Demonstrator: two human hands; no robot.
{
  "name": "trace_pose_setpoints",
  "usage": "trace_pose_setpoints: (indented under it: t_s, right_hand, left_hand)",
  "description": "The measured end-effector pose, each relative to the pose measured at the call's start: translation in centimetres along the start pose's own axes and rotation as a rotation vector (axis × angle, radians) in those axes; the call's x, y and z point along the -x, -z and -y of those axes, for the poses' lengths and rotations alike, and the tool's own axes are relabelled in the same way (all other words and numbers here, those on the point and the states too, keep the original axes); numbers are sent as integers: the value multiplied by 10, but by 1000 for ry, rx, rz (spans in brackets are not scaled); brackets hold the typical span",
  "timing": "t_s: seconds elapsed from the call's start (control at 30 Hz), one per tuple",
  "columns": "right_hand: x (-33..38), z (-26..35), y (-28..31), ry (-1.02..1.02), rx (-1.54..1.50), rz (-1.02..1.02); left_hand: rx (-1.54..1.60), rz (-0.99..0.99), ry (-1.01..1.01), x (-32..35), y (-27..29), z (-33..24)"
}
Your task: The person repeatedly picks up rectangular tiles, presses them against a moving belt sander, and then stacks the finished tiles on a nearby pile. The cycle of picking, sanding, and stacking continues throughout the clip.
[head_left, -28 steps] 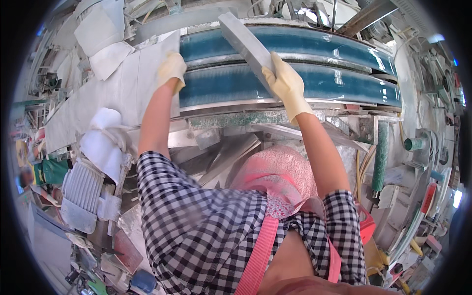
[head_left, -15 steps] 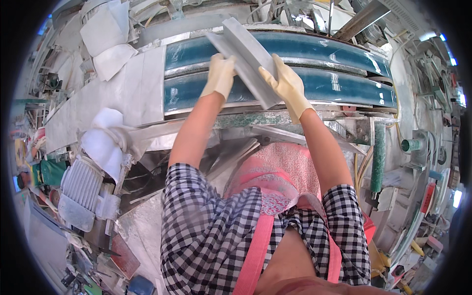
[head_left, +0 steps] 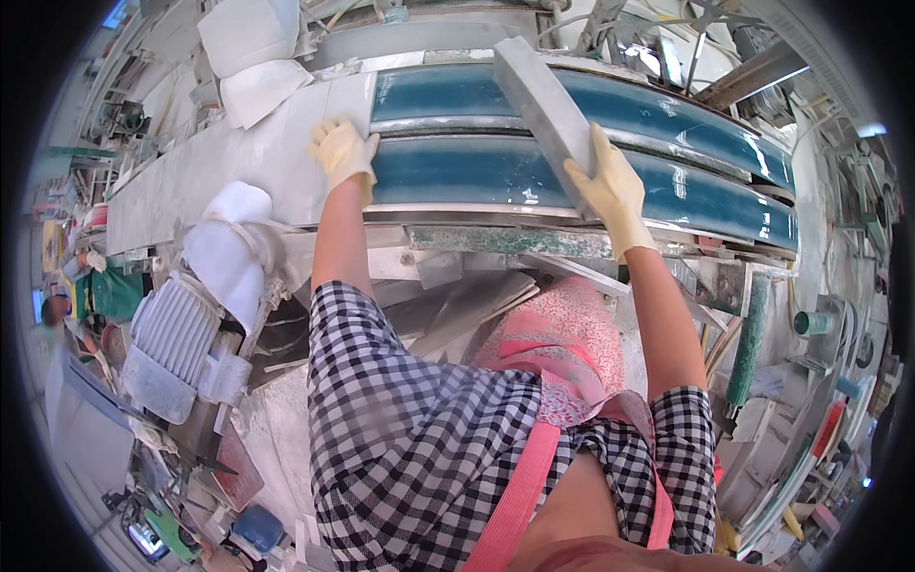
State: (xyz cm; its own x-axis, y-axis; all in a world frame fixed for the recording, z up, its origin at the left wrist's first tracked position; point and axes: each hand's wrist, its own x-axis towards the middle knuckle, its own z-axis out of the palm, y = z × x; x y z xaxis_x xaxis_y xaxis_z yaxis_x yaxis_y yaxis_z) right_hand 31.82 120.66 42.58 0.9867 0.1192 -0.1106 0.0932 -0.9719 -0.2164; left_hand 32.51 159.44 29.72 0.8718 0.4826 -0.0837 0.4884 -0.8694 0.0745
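Both of my hands wear pale cream gloves. My right hand [head_left: 610, 188] grips the near end of a long, flat-faced grey bar [head_left: 545, 110], thumb on one side and fingers on the other. The bar slants across two blue, glossy belts [head_left: 438, 172], its far end past their back edge. I cannot tell whether it touches them. Over the pale grey flat plate [head_left: 286, 143] at the belts' left end is my left hand [head_left: 345, 157], fingers spread and holding nothing. Whether it presses on the plate is unclear.
A dusty ribbed motor [head_left: 172, 334] and a white cloth-like bundle [head_left: 229, 238] sit near left. Along the bench's front runs a worn green-and-white rail [head_left: 505, 238]. A green roller [head_left: 748, 343] hangs at right. Far left, a person in green [head_left: 114, 291] is partly visible.
My left hand has let go of the grey piece and moved left over the plate, its fingers spreading. My right hand has shifted right and nearer, with the bar in it.
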Motion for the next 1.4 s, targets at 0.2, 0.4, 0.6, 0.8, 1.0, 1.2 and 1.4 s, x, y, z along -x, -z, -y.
trace_pose_setpoints:
  t_s: [0.2, 0.4, 0.6, 0.8, 1.0, 1.2, 1.4]
  right_hand:
    - [0, -2, -5, 7, 8, -21]
    - [0, -4, 0, 21, -23, -30]
    - [-3, -9, 4, 74, -61, -80]
    - [-8, -20, 1, 95, -105, -67]
    - [-12, -23, 6, 95, -168, 3]
    - [-5, -6, 24, 20, -139, 93]
    - [-4, 23, 33, -89, 154, 46]
  left_hand:
    - [59, 269, 243, -36, -9, 10]
    - [57, 285, 58, -61, -34, 7]
    - [280, 254, -109, -72, 36, 27]
    - [276, -236, -856, 29, 37, -61]
    - [1697, 571, 27, 83, 36, -190]
    - [1539, 955, -357, 67, 71, -174]
    - [138, -425, -1032, -23, 89, -201]
